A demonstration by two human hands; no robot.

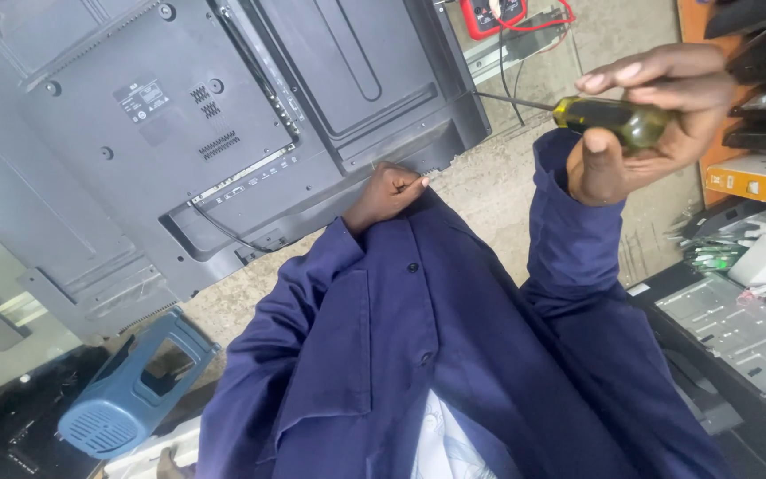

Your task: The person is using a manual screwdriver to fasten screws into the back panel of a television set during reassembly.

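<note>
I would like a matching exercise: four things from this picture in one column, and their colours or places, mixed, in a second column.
1. screwdriver
2. left hand
3. plastic stool
4. meter

a. red, at the top edge
b. blue, lower left
c. held in the right hand
d. at the edge of the grey television back

Pairs: 1-c, 2-d, 3-b, 4-a

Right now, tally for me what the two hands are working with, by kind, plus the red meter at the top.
Screwdrivers: 1, yellow-handled screwdriver in the right hand
Flat-screen panels: 1, grey television back, left hand at its lower edge
Red meters: 1, red meter
Total: 3
</note>
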